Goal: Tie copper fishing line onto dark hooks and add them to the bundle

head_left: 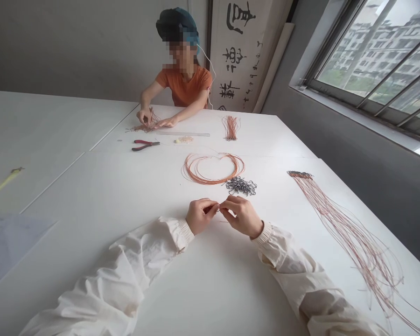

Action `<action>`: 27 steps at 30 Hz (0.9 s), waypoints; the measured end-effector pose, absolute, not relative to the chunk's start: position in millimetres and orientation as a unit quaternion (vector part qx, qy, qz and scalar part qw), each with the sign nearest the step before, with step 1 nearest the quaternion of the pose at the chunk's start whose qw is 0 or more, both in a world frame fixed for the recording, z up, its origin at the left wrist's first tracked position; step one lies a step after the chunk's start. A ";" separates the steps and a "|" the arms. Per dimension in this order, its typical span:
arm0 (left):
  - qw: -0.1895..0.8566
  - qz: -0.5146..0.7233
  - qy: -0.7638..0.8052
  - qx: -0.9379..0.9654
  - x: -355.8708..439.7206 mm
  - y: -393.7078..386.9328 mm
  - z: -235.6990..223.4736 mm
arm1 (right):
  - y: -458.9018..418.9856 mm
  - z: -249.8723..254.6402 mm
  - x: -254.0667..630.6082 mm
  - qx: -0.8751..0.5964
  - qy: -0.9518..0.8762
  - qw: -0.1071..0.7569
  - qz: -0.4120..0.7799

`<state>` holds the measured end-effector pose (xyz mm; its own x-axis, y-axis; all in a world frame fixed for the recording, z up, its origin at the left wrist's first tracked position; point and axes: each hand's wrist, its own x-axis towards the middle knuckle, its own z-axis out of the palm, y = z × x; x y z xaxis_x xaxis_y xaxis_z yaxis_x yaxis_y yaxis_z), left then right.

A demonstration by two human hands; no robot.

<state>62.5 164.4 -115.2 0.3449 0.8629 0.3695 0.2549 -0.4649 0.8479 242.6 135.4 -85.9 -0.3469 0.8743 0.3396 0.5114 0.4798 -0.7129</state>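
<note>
My left hand (202, 215) and my right hand (241, 215) meet over the white table, both closed in a pinch with fingertips almost touching. A tiny dark bit shows between the fingertips, too small to name. Under my right hand a short piece of thin reddish cord (224, 221) shows; whether it runs into the fingers I cannot tell. Just beyond my right hand lies a pile of dark metal clasps or hooks (241, 185). Touching the pile is a loose coil of orange-brown cord (192, 176).
On the right lies a long bundle of cords (339, 224) with dark metal ends. A shorter bundle (231, 128), a clear ruler (184, 134), red-handled pliers (145, 145) and small pale pieces (185, 139) lie farther back. Across the table a person (187, 88) handles cords.
</note>
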 end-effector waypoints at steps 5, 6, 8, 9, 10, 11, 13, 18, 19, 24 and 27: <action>0.358 0.419 0.363 0.751 63.1 160.7 -114.2 | 161.7 -72.5 245.7 -0.439 -0.785 0.331 0.285; 0.360 0.418 0.362 0.751 63.0 159.9 -114.0 | 168.0 -71.8 247.0 -0.438 -0.781 0.326 0.304; 0.364 0.418 0.361 0.750 62.8 158.5 -113.6 | 179.7 -72.8 250.1 -0.428 -0.768 0.314 0.358; 0.367 0.418 0.361 0.748 62.7 157.8 -113.3 | 184.4 -74.2 251.9 -0.420 -0.760 0.308 0.389; 0.371 0.419 0.361 0.746 62.7 157.2 -113.0 | 188.0 -76.0 253.8 -0.410 -0.750 0.303 0.422; 0.375 0.420 0.362 0.743 62.7 156.5 -112.8 | 190.5 -78.1 255.5 -0.401 -0.738 0.299 0.453; 0.385 0.424 0.364 0.735 62.9 155.5 -112.1 | 191.7 -82.5 258.5 -0.389 -0.709 0.300 0.506; 0.414 0.440 0.374 0.704 63.2 155.9 -110.7 | 177.3 -93.2 259.0 -0.384 -0.637 0.340 0.575; 0.420 0.444 0.376 0.697 63.3 156.4 -110.5 | 172.7 -95.1 258.0 -0.384 -0.627 0.348 0.582; 0.450 0.456 0.387 0.663 64.4 159.2 -110.6 | 150.7 -99.9 249.7 -0.394 -0.582 0.405 0.585; 0.470 0.455 0.390 0.648 65.1 159.7 -110.5 | 143.8 -101.3 243.8 -0.413 -0.560 0.438 0.569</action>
<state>65.1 159.7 -110.5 0.2805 0.9335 0.2233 0.0776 -0.2540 0.9641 243.8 143.8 -101.3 -0.2755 0.9611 0.0212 -0.0367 0.0115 -0.9993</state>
